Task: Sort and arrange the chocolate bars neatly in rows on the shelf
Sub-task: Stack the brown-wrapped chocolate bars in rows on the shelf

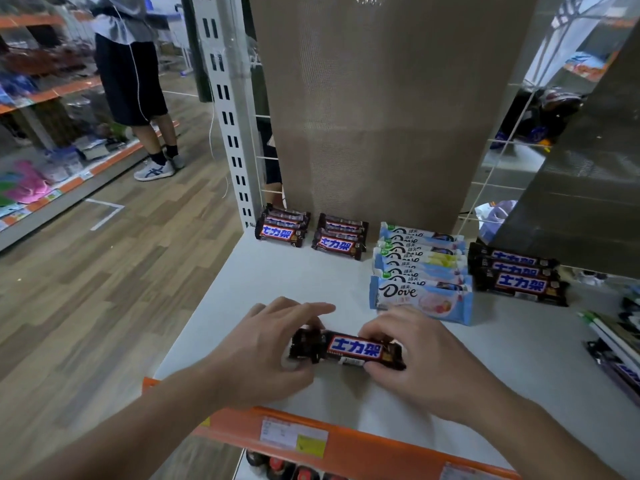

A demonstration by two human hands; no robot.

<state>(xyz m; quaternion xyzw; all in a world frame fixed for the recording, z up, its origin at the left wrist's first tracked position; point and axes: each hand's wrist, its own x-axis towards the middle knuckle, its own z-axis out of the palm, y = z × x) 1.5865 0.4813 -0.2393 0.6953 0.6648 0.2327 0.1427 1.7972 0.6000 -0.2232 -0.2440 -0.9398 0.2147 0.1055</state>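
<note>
Chocolate bar [353, 348] low over the front of the shelf [277, 282], held at both ends.
One end sits gripped in the left hand [263, 344], the right hand [415, 355] pinches the other; it looks light, fairly stiff and slick-wrapped, so the long sides seem the surest hold.

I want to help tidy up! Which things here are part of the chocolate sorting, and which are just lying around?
For the job: chocolate bar, gripped by left hand and right hand; left back stack; second back stack; light blue row; dark row; shelf.

Just lying about: pink slippers; bottles underneath; price label; person in the aisle.
</note>
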